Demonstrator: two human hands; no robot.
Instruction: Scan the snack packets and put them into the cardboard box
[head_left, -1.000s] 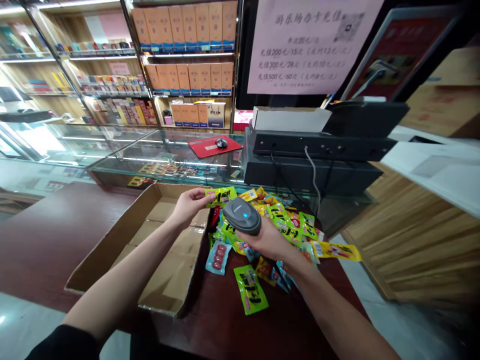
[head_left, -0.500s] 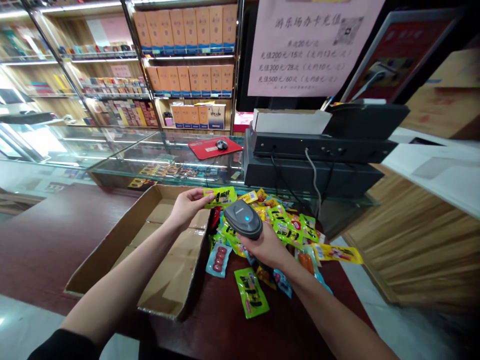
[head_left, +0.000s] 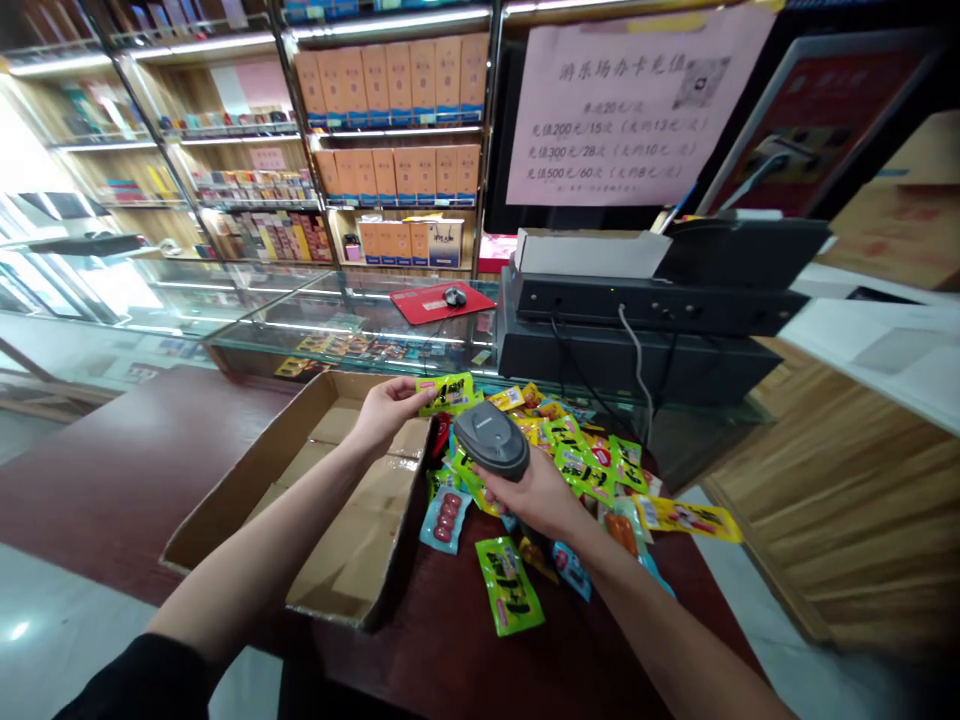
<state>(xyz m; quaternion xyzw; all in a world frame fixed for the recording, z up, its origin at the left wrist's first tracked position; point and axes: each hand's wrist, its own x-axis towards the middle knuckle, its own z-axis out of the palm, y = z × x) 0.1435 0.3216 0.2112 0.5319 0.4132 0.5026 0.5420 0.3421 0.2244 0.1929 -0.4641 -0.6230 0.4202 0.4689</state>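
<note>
My left hand [head_left: 388, 413] pinches a green snack packet [head_left: 448, 391] by its left end, above the far right corner of a shallow cardboard box [head_left: 298, 606]. Gripped in my right hand [head_left: 541, 490] is a dark grey barcode scanner [head_left: 491, 440], its head angled toward the packet; the handle is mostly hidden by the hand. Under and behind the scanner lies a heap of snack packets [head_left: 585, 465], green, yellow and blue. Closer to me on the table are a single green packet [head_left: 508, 588] and a clear-blue packet with dark red pieces [head_left: 445, 520].
The dark red table [head_left: 112, 480] meets a glass display counter [head_left: 337, 310] at the back. On the counter are a red mouse pad [head_left: 420, 306] with a mouse [head_left: 454, 297], and a black cash drawer unit [head_left: 637, 345] with hanging cables. A yellow packet [head_left: 690, 517] sticks out at the right.
The view has shifted slightly, so everything sits a little further right. The blue light on the scanner's top has gone out. Both hands keep their holds.
</note>
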